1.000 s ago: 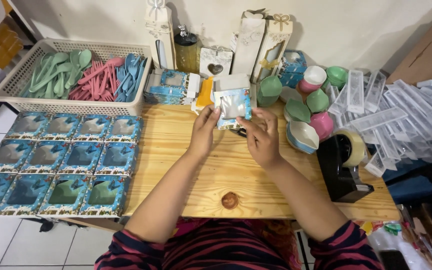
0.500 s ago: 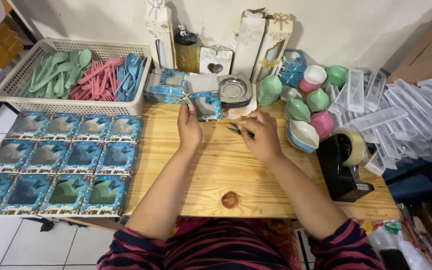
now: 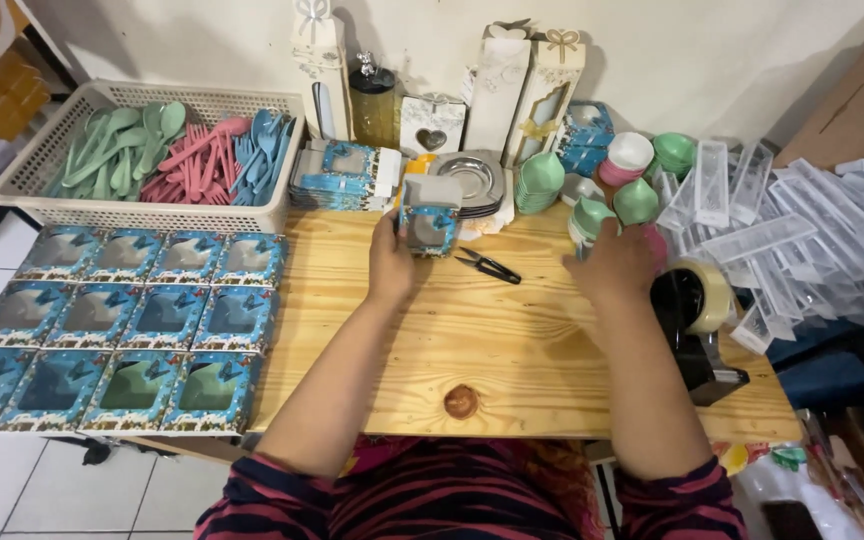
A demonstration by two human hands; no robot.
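home packing workshop | stacked gift boxes (image 3: pixel 132 320) | tape dispenser (image 3: pixel 697 320)

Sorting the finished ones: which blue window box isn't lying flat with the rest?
The blue window box in the left hand, held upright on the table; the finished boxes lie flat in rows.

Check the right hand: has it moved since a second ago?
Yes. The right hand has gone rightward, from the small box toward the tape dispenser and bowls.

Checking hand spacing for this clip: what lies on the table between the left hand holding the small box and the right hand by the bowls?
In the head view, small black snips lie on bare wooden table between the left hand, holding the small blue window box, and the right hand.
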